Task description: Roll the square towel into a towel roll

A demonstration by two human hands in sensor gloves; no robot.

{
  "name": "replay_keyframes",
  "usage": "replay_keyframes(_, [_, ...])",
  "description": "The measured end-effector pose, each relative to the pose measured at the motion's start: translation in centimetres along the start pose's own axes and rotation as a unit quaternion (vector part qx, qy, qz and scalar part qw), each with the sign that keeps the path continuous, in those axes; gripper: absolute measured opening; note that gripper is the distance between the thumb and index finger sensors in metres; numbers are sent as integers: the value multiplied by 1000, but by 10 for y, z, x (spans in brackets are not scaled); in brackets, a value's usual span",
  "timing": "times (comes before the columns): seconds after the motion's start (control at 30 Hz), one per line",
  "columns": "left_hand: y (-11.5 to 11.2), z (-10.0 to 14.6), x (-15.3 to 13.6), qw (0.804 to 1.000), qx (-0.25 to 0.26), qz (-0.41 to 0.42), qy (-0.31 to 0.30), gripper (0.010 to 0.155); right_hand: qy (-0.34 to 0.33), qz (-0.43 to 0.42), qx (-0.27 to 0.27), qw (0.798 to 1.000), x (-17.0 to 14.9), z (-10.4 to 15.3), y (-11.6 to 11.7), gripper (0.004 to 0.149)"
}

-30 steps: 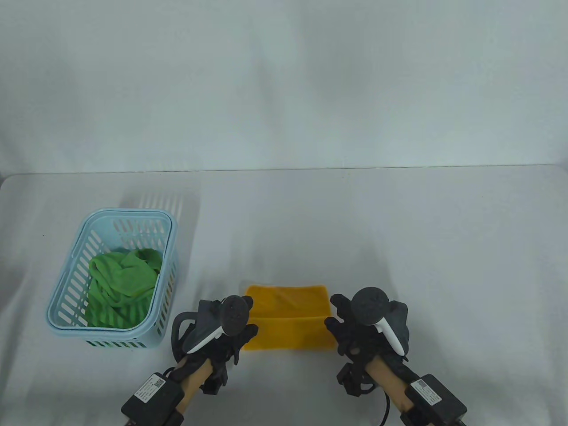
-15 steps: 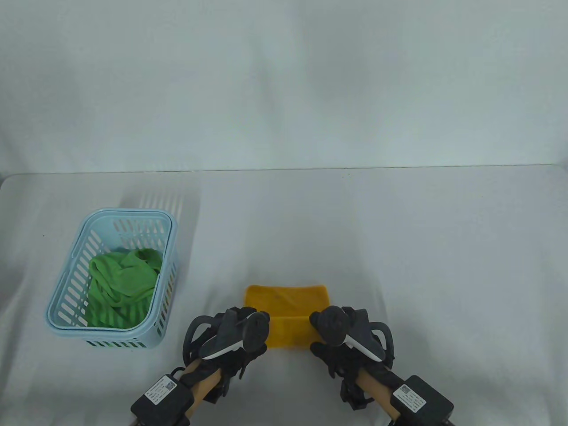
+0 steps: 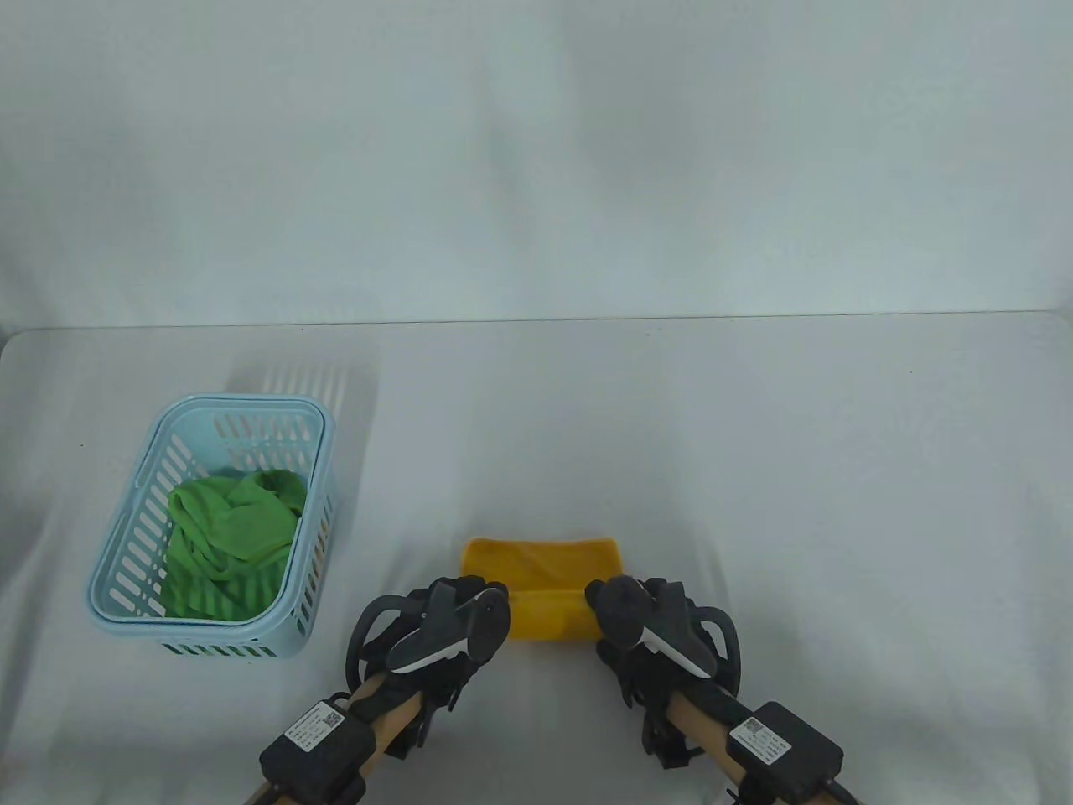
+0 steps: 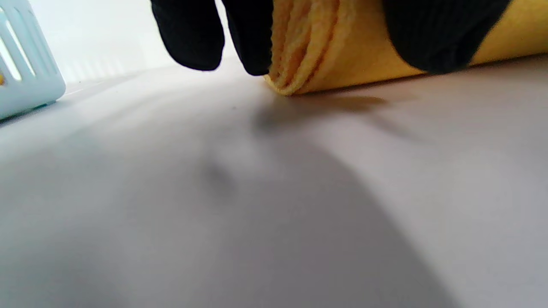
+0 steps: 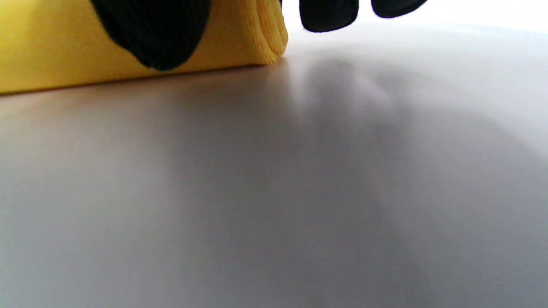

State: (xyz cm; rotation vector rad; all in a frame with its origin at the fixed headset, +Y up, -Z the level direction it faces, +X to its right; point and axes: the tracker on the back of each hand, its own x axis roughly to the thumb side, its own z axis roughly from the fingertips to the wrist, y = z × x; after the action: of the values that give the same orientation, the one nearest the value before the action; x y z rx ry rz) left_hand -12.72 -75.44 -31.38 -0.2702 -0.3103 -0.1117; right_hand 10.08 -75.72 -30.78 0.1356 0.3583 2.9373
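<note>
The yellow towel lies on the table at about 6 o'clock, near the front edge, with its near part turned up into a thick roll and its far part flat. The left hand grips the left end of the roll; in the left wrist view its thumb presses the near face while the fingers curl over the layered end. The right hand holds the right end the same way, thumb on the near face. A light blue basket sits at about 9 o'clock, well apart from the towel, holding a crumpled green cloth.
</note>
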Motion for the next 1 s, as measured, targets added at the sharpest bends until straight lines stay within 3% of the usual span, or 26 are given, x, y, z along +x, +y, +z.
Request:
replay_keyframes(0.2, [8,2,-12,996,-14,86,-3,71,9,-71,4,997,-9,-1,-10,63])
replay_keyframes(0.47, [10,3,-30,975,-41,216,22,70,42,-197,36,979,-26,-2,-16,64])
replay_keyframes(0.73, [9,4,-32,975,-55,212,41,69,49,-188,71,978,-26,-2,-14,61])
replay_keyframes(1.0, [11,2,-44,979,2,186,88,71,83,-200,36,976,-36,-8,-12,65])
